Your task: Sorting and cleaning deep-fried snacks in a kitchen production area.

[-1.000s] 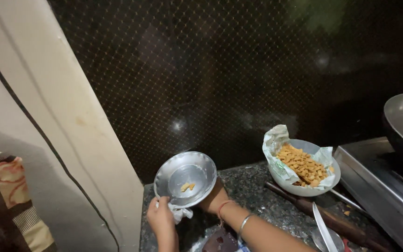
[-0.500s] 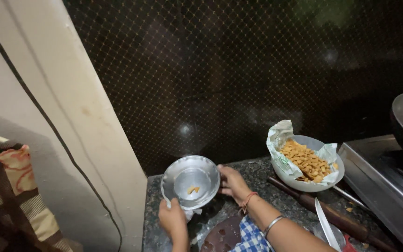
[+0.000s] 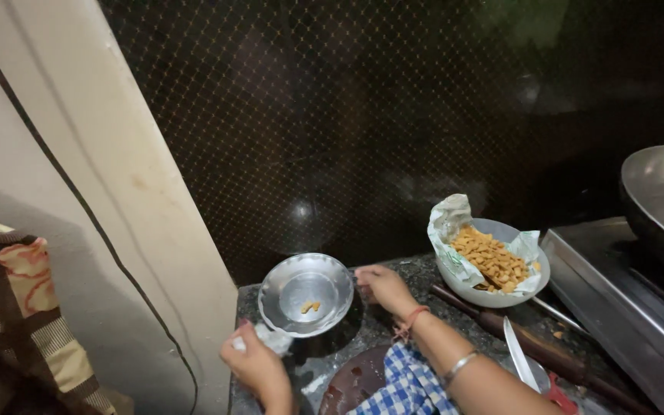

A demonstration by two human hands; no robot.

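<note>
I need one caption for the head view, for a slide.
Right hand tilts a steel plate; left hand grips crumpled paper.

A paper-lined bowl (image 3: pixel 493 265) of fried snacks is set far right, beside a stove (image 3: pixel 616 307) bearing a pan (image 3: pixel 662 204).

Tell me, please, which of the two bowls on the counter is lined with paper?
The white bowl heaped with fried snacks, beside the stove; the steel bowl between the hands has no lining.
</note>
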